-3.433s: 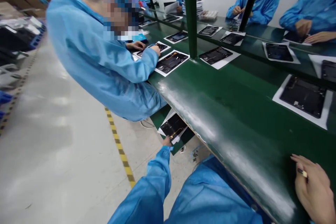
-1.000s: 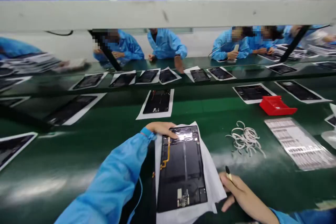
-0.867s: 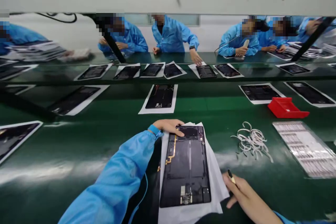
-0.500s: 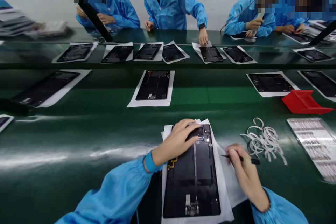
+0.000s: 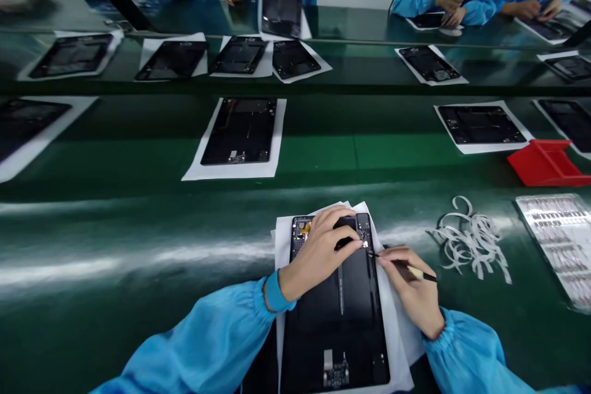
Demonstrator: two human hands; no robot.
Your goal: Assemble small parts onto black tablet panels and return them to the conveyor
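With the left hand (image 5: 318, 252) loosely spread over the tablet panel (image 5: 318, 332) on white paper (image 5: 393, 335), the right hand (image 5: 410, 283), pinching a slim tool (image 5: 418, 273), should guide its tip gently at the right edge.

The opened tablet (image 5: 360, 308) lies flat on white paper (image 5: 401, 345) on the green worktop (image 5: 184, 221), lengthwise away from the viewer, its black interior facing up with a pale strip down the middle, a small circuit board (image 5: 336, 369) near the close end and an orange piece (image 5: 305, 229) at the far left. The slim dark tool (image 5: 415, 273), pale partway along, slants in the right hand (image 5: 413, 295), its thin tip at the tablet's right edge.
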